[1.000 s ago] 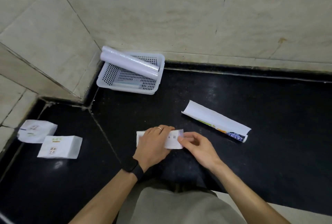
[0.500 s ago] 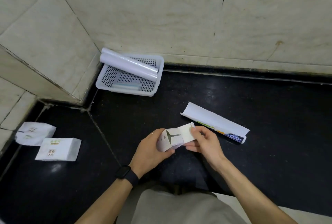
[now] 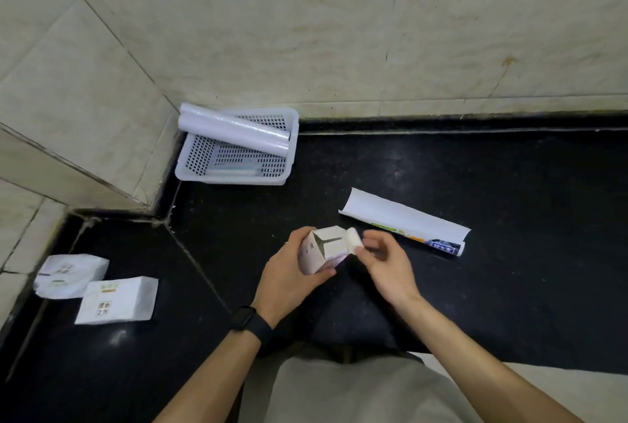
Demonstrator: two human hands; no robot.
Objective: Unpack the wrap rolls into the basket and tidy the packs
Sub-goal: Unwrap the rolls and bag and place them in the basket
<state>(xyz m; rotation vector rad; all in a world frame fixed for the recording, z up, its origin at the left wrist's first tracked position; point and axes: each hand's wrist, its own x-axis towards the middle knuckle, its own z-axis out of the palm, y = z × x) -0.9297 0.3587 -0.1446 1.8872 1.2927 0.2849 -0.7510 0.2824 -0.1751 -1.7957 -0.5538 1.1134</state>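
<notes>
Left grip (image 3: 289, 273) curls round a small white box (image 3: 323, 249) over the dark worktop (image 3: 475, 286), the box's opened end facing the camera. Right grip (image 3: 384, 266) sits just beside the raised flap (image 3: 353, 238), fingers loosely bent (too blurred to tell whether they pinch it). In the corner, the basket (image 3: 234, 181) carries one roll (image 3: 234, 132) across its rim and a second roll (image 3: 234, 172) inside. An emptied sleeve (image 3: 401, 218) lies near the right grip; two white packs (image 3: 117, 300) lie touching, far left.
</notes>
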